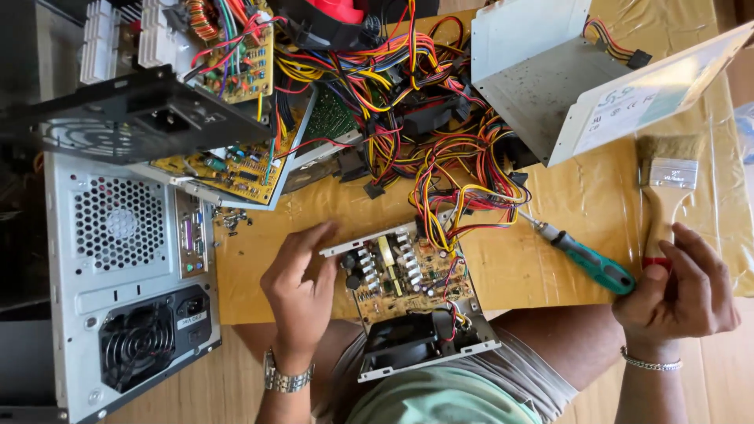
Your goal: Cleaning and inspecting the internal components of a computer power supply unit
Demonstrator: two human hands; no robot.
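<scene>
An opened power supply unit with a tan circuit board and a black fan rests on my lap and the table edge. My left hand grips its left side, fingers on the metal rim. My right hand is closed around the wooden handle of a flat paintbrush, whose bristles point away from me. A screwdriver with a teal handle lies on the brown covered table between the unit and my right hand.
A grey computer case lies at the left. Several other opened power supplies with circuit boards and a tangle of coloured wires fill the back. An empty metal housing and its lid stand at the back right.
</scene>
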